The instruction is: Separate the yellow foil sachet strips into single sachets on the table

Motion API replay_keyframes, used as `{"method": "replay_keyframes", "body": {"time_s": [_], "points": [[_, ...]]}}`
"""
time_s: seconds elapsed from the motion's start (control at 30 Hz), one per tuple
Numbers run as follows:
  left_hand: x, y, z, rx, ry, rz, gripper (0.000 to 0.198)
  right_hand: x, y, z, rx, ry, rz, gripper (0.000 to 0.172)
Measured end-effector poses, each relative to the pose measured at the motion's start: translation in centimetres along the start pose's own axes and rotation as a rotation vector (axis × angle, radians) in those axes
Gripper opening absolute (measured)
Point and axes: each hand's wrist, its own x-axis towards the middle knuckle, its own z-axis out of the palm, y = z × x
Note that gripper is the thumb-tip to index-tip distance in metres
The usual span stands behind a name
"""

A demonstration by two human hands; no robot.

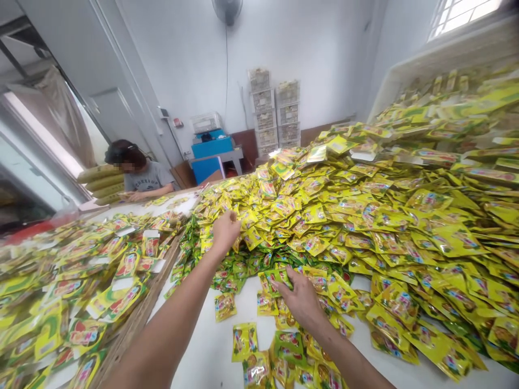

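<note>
My left hand [226,233] reaches to the near left flank of a big heap of small yellow packets [316,210]. Its fingers are curled in, and whatever they hold is hidden. Nearer to me, my right hand [302,300] has its thumb and fingers at a green packet [279,278], which it seems to grip by the edge. Under and around that hand, yellow packets lie loose on the white tabletop [198,324]. A single yellow packet [225,307] sits between my forearms, and a green packet [289,346] lies among yellow ones at the front.
Left of a wooden divider [138,308] spreads a second heap, of flat printed yellow cards [117,259]. At the far left end a person [148,175] sits by stacked sacks [103,186]. A large white bin [389,89] tips packets in at right. Crates [265,111] stand against the wall.
</note>
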Motion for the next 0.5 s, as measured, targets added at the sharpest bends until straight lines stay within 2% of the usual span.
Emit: {"method": "replay_keyframes", "body": {"time_s": [0.03,0.1,0.17,0.23,0.3,0.37,0.43,0.5], "points": [[0.6,0.6,0.5,0.118,0.01,0.048,0.029,0.0,-0.1,-0.1,-0.023,0.017,-0.008,0.033],[0.9,1.7,1.7,0.255,-0.045,0.118,0.042,0.0,-0.2,-0.6,-0.056,0.052,-0.016,0.031],[1.0,2.7,2.5,0.293,-0.082,0.169,0.042,0.0,-0.3,-1.0,-0.077,0.075,-0.008,0.031],[2.0,4.0,2.6,0.276,-0.018,0.201,0.033,0.0,-0.3,-1.3,-0.084,0.086,-0.002,0.032],[4.2,5.7,2.3,0.192,0.049,0.155,0.027,0.0,-0.1,-1.2,-0.075,0.1,-0.01,0.033],[7.3,7.6,2.3,0.083,0.054,0.039,0.027,0.0,0.2,-0.7,-0.063,0.117,-0.024,0.032],[10.3,9.4,3.3,0.006,0.059,-0.062,0.031,0.0,0.8,0.1,-0.073,0.127,-0.029,0.026],[12.4,10.5,5.3,-0.033,0.082,-0.117,0.033,-0.1,1.4,0.9,-0.086,0.144,-0.035,0.019]]}}
